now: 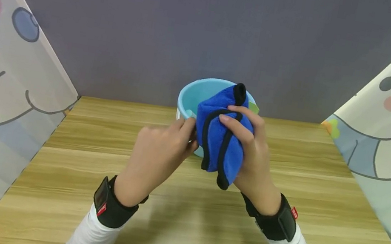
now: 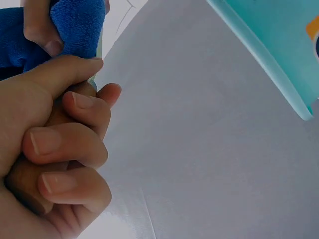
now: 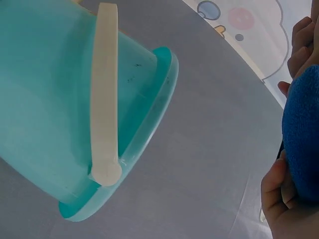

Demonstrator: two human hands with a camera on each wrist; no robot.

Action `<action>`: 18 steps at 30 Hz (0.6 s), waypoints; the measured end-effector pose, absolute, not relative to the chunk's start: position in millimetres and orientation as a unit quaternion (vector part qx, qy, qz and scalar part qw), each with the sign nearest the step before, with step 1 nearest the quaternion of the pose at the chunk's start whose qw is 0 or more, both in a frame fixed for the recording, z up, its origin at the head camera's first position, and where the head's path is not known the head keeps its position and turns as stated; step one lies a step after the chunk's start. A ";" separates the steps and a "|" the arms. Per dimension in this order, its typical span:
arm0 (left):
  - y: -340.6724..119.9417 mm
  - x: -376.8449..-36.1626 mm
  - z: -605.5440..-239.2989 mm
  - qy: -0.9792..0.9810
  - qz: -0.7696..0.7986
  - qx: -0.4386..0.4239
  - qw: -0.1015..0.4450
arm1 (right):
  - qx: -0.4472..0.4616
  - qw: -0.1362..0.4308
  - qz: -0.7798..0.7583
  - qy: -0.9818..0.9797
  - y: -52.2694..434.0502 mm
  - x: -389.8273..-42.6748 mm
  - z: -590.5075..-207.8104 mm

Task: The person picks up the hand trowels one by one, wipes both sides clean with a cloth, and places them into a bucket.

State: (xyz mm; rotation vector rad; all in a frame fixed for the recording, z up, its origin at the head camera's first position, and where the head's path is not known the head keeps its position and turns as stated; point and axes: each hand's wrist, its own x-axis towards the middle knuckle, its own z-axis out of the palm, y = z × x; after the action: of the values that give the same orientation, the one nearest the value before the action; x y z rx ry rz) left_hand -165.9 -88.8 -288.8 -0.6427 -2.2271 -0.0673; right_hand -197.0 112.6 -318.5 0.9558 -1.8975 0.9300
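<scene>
Right hand [image 1: 249, 148]: fingers curled round a bunched blue cloth [image 1: 221, 137], thumb and fingertips pressing into its folds.
Left hand [image 1: 159, 150]: fingers curled tight, gripping at the near-left rim of a pale turquoise bucket [image 1: 194, 96]; what exactly sits inside the fist cannot be told.
Blue cloth: edged in black, held up at the bucket's mouth, its top corner poking above the rim at 12 o'clock and its lower end hanging at 6 o'clock over the tabletop [image 1: 201, 226].
Bucket: lifted and tipped toward the person, at 12 o'clock from both hands; the right wrist view shows its cream handle [image 3: 104, 94] lying across its side.
Wrists: black bands over white sleeves.
Tabletop: light wood grain.
Surroundings: grey back wall at 12 o'clock, cartoon-printed panels at 9 and 3 o'clock.
</scene>
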 end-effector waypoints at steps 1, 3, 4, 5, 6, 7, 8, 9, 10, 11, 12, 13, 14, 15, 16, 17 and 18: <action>-88.9 -166.5 -288.9 -0.881 -0.025 -0.253 0.400 | 0.377 0.394 0.366 -0.754 112.6 -197.1 -318.3; -89.8 -167.3 -289.5 -0.880 -0.023 -0.252 0.401 | 0.376 0.387 0.363 -0.759 112.7 -197.6 -318.0; -90.2 -167.7 -289.9 -0.880 -0.022 -0.252 0.403 | 0.377 0.385 0.362 -0.761 112.6 -198.0 -317.9; -90.6 -168.2 -290.2 -0.879 -0.022 -0.252 0.403 | 0.376 0.383 0.361 -0.763 112.6 -198.3 -317.7; -91.0 -168.3 -290.3 -0.879 -0.023 -0.253 0.404 | 0.376 0.382 0.360 -0.764 112.6 -198.4 -317.4; -91.4 -168.3 -290.4 -0.878 -0.024 -0.255 0.404 | 0.376 0.381 0.360 -0.764 112.7 -198.5 -317.2; -91.7 -168.5 -290.4 -0.878 -0.025 -0.256 0.405 | 0.376 0.381 0.360 -0.764 112.8 -198.5 -316.9; -91.8 -168.8 -290.4 -0.877 -0.025 -0.256 0.406 | 0.375 0.380 0.360 -0.765 112.8 -198.5 -316.7; -91.9 -168.8 -290.3 -0.876 -0.026 -0.257 0.406 | 0.375 0.380 0.360 -0.765 112.9 -198.2 -316.4; -92.1 -168.9 -290.1 -0.876 -0.026 -0.258 0.407 | 0.373 0.380 0.361 -0.766 113.0 -197.8 -316.1; -92.0 -169.0 -290.1 -0.875 -0.027 -0.258 0.408 | 0.372 0.380 0.360 -0.767 113.1 -197.4 -315.9; -92.1 -169.1 -290.0 -0.875 -0.028 -0.259 0.409 | 0.369 0.381 0.359 -0.768 113.2 -197.0 -315.8; -92.3 -169.3 -290.1 -0.874 -0.028 -0.260 0.409 | 0.367 0.382 0.358 -0.769 113.2 -196.8 -315.7; -92.5 -169.4 -290.2 -0.873 -0.029 -0.261 0.410 | 0.365 0.383 0.357 -0.770 113.3 -196.5 -315.6; -92.7 -169.5 -290.4 -0.873 -0.029 -0.261 0.411 | 0.362 0.384 0.357 -0.771 113.3 -196.4 -315.7; -92.8 -169.7 -290.5 -0.872 -0.029 -0.262 0.412 | 0.359 0.387 0.355 -0.772 113.3 -196.4 -315.6; -92.9 -169.8 -290.7 -0.872 -0.030 -0.262 0.413 | 0.356 0.388 0.354 -0.773 113.3 -196.2 -315.6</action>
State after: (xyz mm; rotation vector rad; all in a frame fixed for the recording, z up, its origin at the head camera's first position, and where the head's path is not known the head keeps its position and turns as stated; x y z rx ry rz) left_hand -169.8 -92.9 -290.7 -0.6593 -2.1921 -0.0743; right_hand -196.2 113.3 -315.6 0.9061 -1.9664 0.8997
